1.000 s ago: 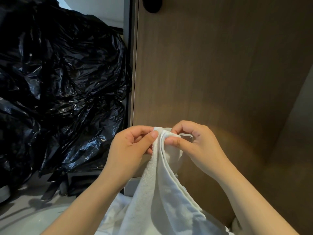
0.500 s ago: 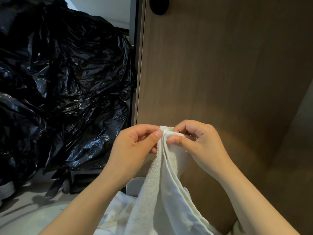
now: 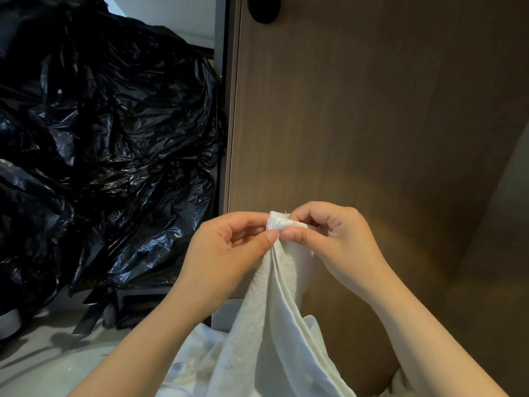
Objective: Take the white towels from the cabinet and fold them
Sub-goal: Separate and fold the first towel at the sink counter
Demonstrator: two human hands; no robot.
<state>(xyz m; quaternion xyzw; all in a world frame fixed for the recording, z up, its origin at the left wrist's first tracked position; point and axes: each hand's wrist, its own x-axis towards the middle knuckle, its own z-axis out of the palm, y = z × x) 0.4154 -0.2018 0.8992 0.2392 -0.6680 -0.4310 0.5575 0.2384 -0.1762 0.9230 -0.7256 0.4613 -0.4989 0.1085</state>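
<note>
Wood panel [image 3: 372,116], towel [image 3: 272,325] in both grips [image 3: 229,253] [image 3: 340,245]

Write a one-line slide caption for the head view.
The left hand and right hand pinch the top of a hanging white towel before a brown cabinet panel, beside black plastic bags.

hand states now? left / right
Left hand: pinching the top edge of the white towel.
Right hand: pinching the same towel edge, right beside the left.

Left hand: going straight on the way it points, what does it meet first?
Most likely the right hand: the left hand points rightward at it, thumbs nearly touching, with only the pinched white towel corner between them.
</note>
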